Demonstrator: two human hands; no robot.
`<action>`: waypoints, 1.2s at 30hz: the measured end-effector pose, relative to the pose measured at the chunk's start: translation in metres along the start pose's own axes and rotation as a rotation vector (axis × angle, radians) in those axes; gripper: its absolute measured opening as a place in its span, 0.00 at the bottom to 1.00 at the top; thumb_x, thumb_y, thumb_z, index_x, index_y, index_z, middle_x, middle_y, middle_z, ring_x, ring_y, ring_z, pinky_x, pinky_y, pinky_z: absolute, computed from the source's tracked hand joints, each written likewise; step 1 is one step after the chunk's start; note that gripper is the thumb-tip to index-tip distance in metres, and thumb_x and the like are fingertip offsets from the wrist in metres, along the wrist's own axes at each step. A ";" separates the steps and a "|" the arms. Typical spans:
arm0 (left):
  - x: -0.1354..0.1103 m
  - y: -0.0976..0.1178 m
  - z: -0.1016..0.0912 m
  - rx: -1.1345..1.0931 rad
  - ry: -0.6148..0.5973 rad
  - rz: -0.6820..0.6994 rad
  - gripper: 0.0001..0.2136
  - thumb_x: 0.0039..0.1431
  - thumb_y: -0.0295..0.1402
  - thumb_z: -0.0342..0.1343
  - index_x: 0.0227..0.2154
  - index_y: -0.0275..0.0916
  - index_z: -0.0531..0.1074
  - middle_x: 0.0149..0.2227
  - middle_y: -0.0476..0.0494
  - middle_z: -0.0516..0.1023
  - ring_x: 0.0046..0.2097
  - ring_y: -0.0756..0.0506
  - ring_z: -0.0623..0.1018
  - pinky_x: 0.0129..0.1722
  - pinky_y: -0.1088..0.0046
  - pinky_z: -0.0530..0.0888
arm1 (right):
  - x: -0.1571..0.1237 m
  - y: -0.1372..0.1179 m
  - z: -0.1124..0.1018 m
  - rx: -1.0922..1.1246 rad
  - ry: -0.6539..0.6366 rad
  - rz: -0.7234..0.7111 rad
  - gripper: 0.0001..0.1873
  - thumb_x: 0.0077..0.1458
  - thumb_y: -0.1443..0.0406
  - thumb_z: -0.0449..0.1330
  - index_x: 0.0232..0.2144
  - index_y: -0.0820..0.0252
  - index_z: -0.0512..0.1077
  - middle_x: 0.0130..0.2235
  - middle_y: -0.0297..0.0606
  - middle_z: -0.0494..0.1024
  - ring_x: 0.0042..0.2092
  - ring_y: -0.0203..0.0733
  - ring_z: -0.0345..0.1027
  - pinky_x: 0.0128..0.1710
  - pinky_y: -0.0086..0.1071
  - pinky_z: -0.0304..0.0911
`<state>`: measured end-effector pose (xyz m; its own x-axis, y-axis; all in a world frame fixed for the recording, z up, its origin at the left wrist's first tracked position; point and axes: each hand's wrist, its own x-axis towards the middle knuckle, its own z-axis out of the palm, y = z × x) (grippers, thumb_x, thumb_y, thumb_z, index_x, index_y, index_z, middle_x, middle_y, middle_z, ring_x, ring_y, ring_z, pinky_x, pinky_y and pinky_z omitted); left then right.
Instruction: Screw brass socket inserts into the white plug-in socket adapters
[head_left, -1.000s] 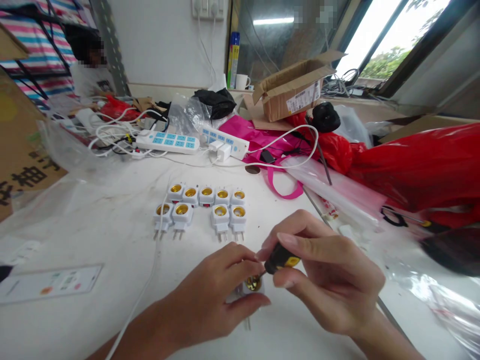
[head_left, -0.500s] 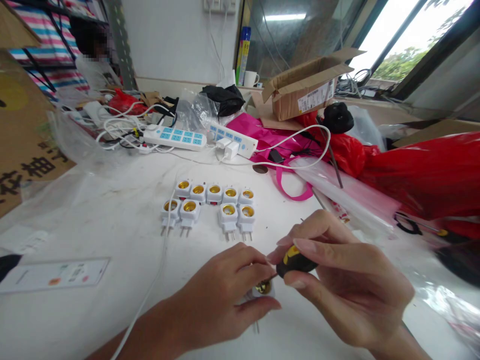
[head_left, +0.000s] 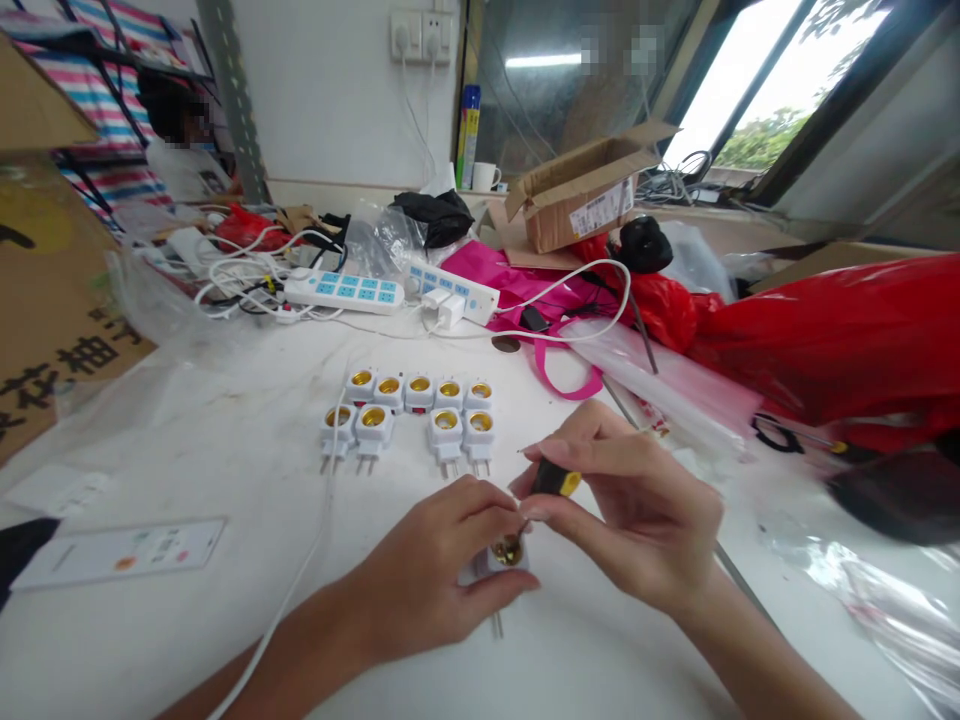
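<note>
My left hand is closed round a white plug-in lamp socket with a brass inside, held on the white table; its two pins point toward me. My right hand pinches a small screwdriver with a black and yellow handle, tip down into the socket's brass well. Just beyond my hands, several identical white sockets lie in two rows, brass openings up.
White power strips with tangled cables lie at the back left. An open cardboard box, pink and red plastic bags and clear bags crowd the right. A printed card lies at left. A person sits far back left.
The camera view shifted slightly. My right hand has risen and turned the screwdriver more upright over the socket; my left hand keeps its hold on the socket.
</note>
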<state>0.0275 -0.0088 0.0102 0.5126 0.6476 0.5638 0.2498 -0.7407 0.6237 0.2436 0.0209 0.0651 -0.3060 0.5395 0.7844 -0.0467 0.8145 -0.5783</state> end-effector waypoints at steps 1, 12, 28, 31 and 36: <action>0.000 0.000 0.000 0.000 -0.001 -0.004 0.15 0.66 0.33 0.71 0.53 0.41 0.77 0.49 0.41 0.83 0.51 0.42 0.84 0.54 0.66 0.82 | -0.001 0.000 0.000 0.006 -0.002 0.007 0.28 0.58 0.78 0.73 0.58 0.54 0.81 0.43 0.44 0.84 0.41 0.49 0.81 0.36 0.42 0.83; -0.004 -0.008 -0.005 0.032 -0.004 -0.001 0.12 0.65 0.36 0.72 0.48 0.43 0.79 0.51 0.40 0.84 0.54 0.40 0.85 0.57 0.62 0.81 | 0.003 -0.010 0.003 -0.013 -0.141 0.183 0.17 0.72 0.67 0.66 0.60 0.49 0.79 0.53 0.45 0.85 0.47 0.46 0.85 0.47 0.41 0.85; -0.006 -0.010 -0.011 0.074 -0.002 0.060 0.11 0.67 0.38 0.70 0.46 0.41 0.78 0.46 0.39 0.84 0.50 0.38 0.83 0.54 0.60 0.80 | -0.007 -0.024 0.003 -0.164 -0.032 0.221 0.13 0.75 0.63 0.63 0.59 0.50 0.77 0.57 0.46 0.81 0.53 0.50 0.83 0.49 0.45 0.85; -0.007 -0.012 -0.010 0.070 0.003 0.069 0.11 0.67 0.38 0.70 0.47 0.41 0.78 0.46 0.40 0.84 0.51 0.38 0.83 0.55 0.59 0.80 | -0.009 -0.034 0.005 -0.123 -0.070 0.235 0.15 0.76 0.65 0.61 0.61 0.48 0.76 0.57 0.45 0.83 0.52 0.49 0.86 0.51 0.46 0.85; -0.008 -0.015 -0.008 0.074 0.023 0.076 0.12 0.67 0.38 0.70 0.47 0.41 0.78 0.48 0.39 0.83 0.52 0.38 0.83 0.55 0.59 0.80 | -0.008 -0.034 0.006 -0.150 -0.082 0.191 0.17 0.69 0.67 0.70 0.57 0.47 0.80 0.48 0.41 0.85 0.49 0.48 0.85 0.46 0.41 0.84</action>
<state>0.0129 -0.0017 0.0006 0.5140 0.5921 0.6207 0.2713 -0.7987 0.5372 0.2417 -0.0131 0.0770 -0.3723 0.6727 0.6395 0.1590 0.7250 -0.6701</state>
